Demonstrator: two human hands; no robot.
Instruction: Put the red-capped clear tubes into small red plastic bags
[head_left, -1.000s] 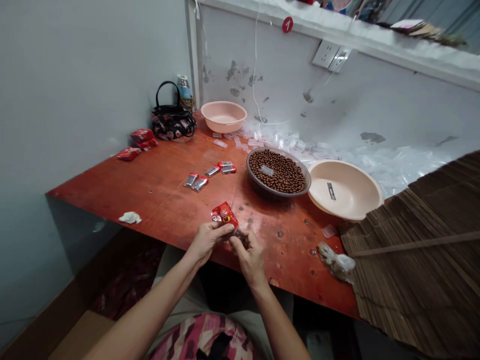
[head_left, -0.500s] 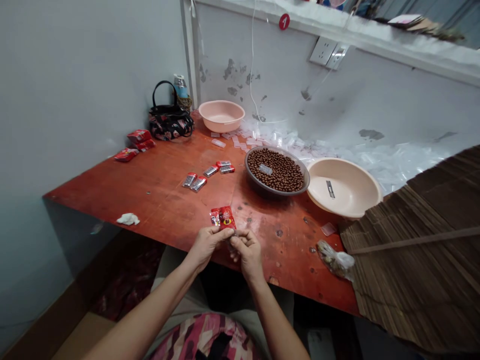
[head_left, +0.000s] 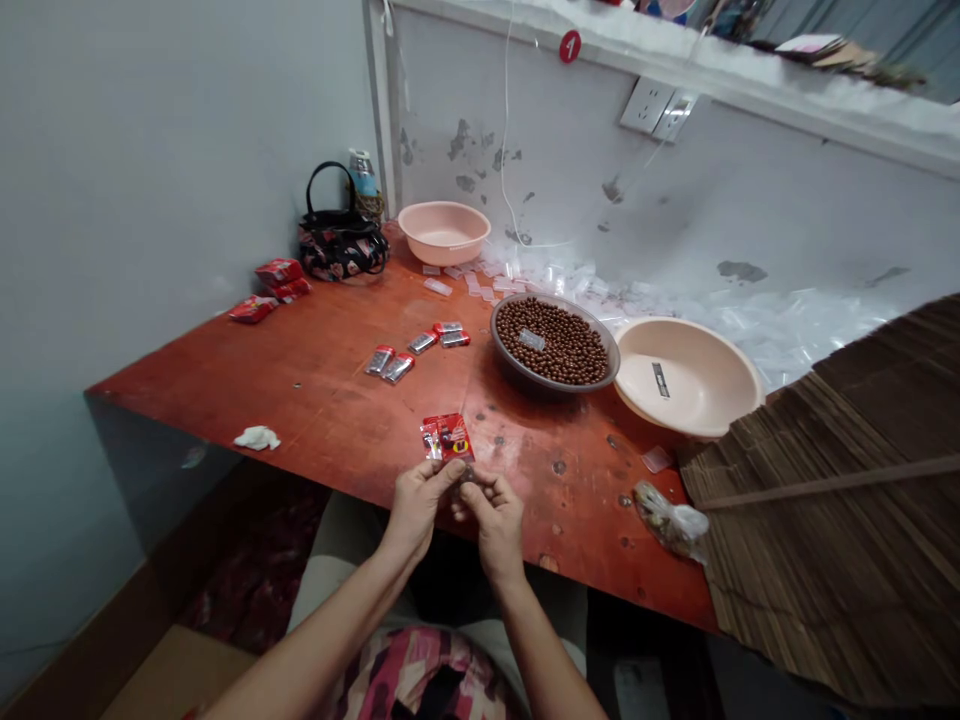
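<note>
My left hand [head_left: 417, 505] and my right hand [head_left: 495, 515] meet at the table's front edge, fingertips pinched together around something small and dark that I cannot make out. Just beyond the fingers, red packets [head_left: 454, 437] lie on the red table [head_left: 330, 400]. Farther back are several small red-and-silver packs [head_left: 399, 368]. A grey bowl [head_left: 504, 368] full of brown balls [head_left: 559, 345] stands behind and to the right, with a clear plastic tray [head_left: 532, 340] on the balls.
A cream basin [head_left: 697, 390] stands right of the bowl, a pink basin [head_left: 444, 232] at the back. Clear trays [head_left: 780, 325] pile along the wall. Stacked cardboard [head_left: 832, 500] and a plastic bag [head_left: 673, 518] lie right; a handbag [head_left: 343, 245], red packs [head_left: 279, 272] and tissue [head_left: 257, 438] lie left.
Both hands have shifted slightly, and the small dark item between the fingertips shows more. The red packets just beyond them look slightly more uncovered.
</note>
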